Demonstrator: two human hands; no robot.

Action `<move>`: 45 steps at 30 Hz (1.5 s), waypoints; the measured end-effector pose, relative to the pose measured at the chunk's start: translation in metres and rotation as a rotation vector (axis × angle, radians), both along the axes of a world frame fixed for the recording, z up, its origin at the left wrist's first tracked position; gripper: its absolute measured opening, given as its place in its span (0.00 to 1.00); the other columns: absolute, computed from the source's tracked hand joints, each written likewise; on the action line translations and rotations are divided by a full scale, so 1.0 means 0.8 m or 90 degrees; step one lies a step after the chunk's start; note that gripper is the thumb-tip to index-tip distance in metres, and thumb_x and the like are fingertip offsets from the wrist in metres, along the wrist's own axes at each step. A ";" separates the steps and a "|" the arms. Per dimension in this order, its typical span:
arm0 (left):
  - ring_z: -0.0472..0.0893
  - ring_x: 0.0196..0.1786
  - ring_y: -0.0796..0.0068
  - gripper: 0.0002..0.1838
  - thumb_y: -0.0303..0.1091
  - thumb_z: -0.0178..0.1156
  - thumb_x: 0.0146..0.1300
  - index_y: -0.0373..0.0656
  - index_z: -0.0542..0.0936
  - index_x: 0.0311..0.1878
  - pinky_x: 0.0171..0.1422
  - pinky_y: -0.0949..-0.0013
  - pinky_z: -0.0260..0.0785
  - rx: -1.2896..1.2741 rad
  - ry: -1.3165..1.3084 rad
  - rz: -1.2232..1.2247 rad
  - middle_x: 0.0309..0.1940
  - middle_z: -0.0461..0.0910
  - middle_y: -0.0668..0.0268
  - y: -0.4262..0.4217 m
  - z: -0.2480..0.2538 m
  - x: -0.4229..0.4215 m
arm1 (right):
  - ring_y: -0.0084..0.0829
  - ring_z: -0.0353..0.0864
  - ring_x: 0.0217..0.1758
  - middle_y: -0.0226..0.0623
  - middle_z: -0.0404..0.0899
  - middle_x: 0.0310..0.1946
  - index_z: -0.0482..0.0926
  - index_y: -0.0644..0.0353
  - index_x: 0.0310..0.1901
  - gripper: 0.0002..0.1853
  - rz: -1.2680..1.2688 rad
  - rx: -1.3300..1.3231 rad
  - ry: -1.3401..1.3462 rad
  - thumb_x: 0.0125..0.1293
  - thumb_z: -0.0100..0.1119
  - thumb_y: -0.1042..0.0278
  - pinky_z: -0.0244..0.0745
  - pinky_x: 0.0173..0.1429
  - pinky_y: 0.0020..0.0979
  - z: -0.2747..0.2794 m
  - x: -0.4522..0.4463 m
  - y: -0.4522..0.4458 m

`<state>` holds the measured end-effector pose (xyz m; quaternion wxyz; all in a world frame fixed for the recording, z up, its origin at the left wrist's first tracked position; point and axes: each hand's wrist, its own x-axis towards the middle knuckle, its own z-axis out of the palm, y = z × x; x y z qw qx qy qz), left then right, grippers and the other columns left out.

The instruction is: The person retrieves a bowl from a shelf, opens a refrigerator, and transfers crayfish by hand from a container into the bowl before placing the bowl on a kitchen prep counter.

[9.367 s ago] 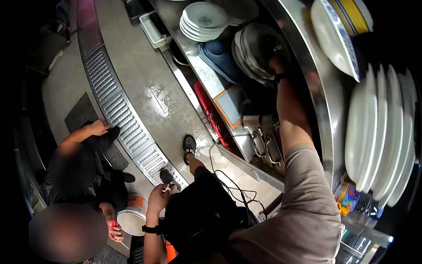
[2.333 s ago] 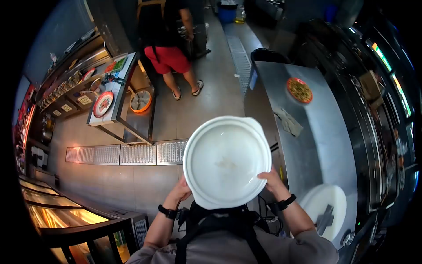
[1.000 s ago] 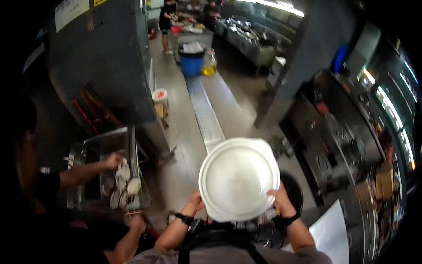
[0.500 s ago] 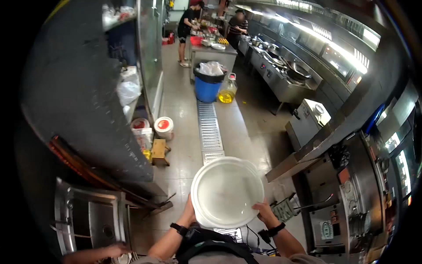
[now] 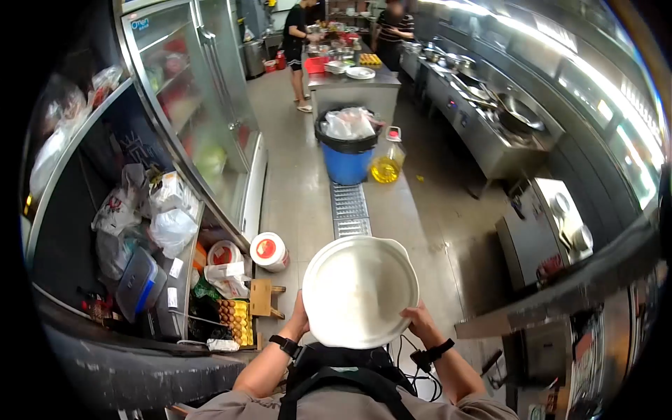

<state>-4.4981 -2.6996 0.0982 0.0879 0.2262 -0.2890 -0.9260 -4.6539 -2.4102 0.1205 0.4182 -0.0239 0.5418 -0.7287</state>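
A large round white basin [image 5: 361, 290] is held in front of my body, its broad inside facing up. My left hand [image 5: 300, 316] grips it at the left edge, and most of those fingers are hidden beneath it. On the opposite side my right hand [image 5: 418, 320] clasps the rim, with the thumb over the edge. I see nothing distinct inside the basin.
Ahead stand a blue bin [image 5: 346, 161] and an oil jug [image 5: 387, 164] by a floor drain [image 5: 350, 206]. A lidded bucket [image 5: 269, 250], wooden stool [image 5: 264, 299], egg tray [image 5: 236, 320] and glass-door fridge [image 5: 189, 91] line the left. Stoves [image 5: 483, 133] run right; two people work farther back.
My view has moved forward past the dark wall, bringing the shelves and fridge into view on the left. The sink and another person's hand have left view. Both hands still hold the basin.
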 end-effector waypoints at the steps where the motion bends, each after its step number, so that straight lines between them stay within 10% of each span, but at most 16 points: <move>1: 0.81 0.53 0.63 0.31 0.51 0.42 0.68 0.32 0.69 0.62 0.56 0.60 0.77 0.001 0.009 -0.004 0.54 0.77 0.51 -0.030 0.011 -0.029 | 0.41 0.82 0.46 0.47 0.79 0.44 0.68 0.70 0.57 0.30 0.016 0.006 -0.001 0.46 0.51 0.81 0.81 0.49 0.38 -0.016 -0.042 -0.027; 6: 0.79 0.55 0.61 0.29 0.46 0.44 0.68 0.31 0.67 0.63 0.60 0.57 0.75 0.031 0.057 -0.014 0.56 0.75 0.49 -0.197 0.049 -0.185 | 0.38 0.83 0.40 0.47 0.79 0.36 0.76 0.70 0.43 0.15 0.134 0.054 0.122 0.51 0.56 0.77 0.82 0.42 0.38 -0.079 -0.264 -0.196; 14: 0.71 0.65 0.55 0.33 0.47 0.44 0.67 0.31 0.62 0.68 0.69 0.53 0.65 0.022 0.098 -0.127 0.64 0.68 0.47 -0.462 0.028 -0.470 | 0.44 0.80 0.42 0.49 0.77 0.41 0.70 0.73 0.53 0.27 0.004 0.163 -0.039 0.47 0.55 0.81 0.81 0.48 0.43 0.058 -0.524 -0.448; 16: 0.72 0.64 0.55 0.33 0.47 0.45 0.67 0.31 0.62 0.67 0.69 0.53 0.65 0.006 0.073 -0.113 0.64 0.68 0.46 -0.519 0.021 -0.539 | 0.46 0.80 0.44 0.49 0.76 0.42 0.69 0.73 0.53 0.27 0.133 0.093 0.272 0.47 0.55 0.81 0.81 0.49 0.45 -0.047 -0.623 -0.471; 19: 0.72 0.64 0.54 0.33 0.47 0.47 0.67 0.31 0.62 0.67 0.69 0.53 0.65 -0.031 0.065 -0.099 0.64 0.68 0.46 -0.607 0.002 -0.635 | 0.47 0.81 0.47 0.49 0.76 0.44 0.67 0.69 0.58 0.30 0.068 0.139 -0.036 0.47 0.55 0.81 0.81 0.52 0.45 0.025 -0.719 -0.591; 33: 0.73 0.63 0.52 0.32 0.46 0.43 0.65 0.30 0.65 0.65 0.65 0.51 0.69 -0.033 0.012 0.207 0.61 0.71 0.47 -1.066 0.041 -0.938 | 0.35 0.80 0.42 0.43 0.77 0.45 0.65 0.63 0.64 0.37 0.299 0.035 0.015 0.46 0.54 0.82 0.81 0.44 0.36 0.076 -1.149 -1.224; 45: 0.75 0.59 0.54 0.31 0.52 0.39 0.68 0.38 0.67 0.65 0.61 0.54 0.72 -0.051 -0.015 0.285 0.60 0.73 0.52 -1.543 -0.006 -1.220 | 0.31 0.69 0.61 0.35 0.73 0.56 0.64 0.56 0.68 0.45 0.294 -0.021 0.049 0.39 0.49 0.85 0.67 0.63 0.31 0.063 -1.413 -1.689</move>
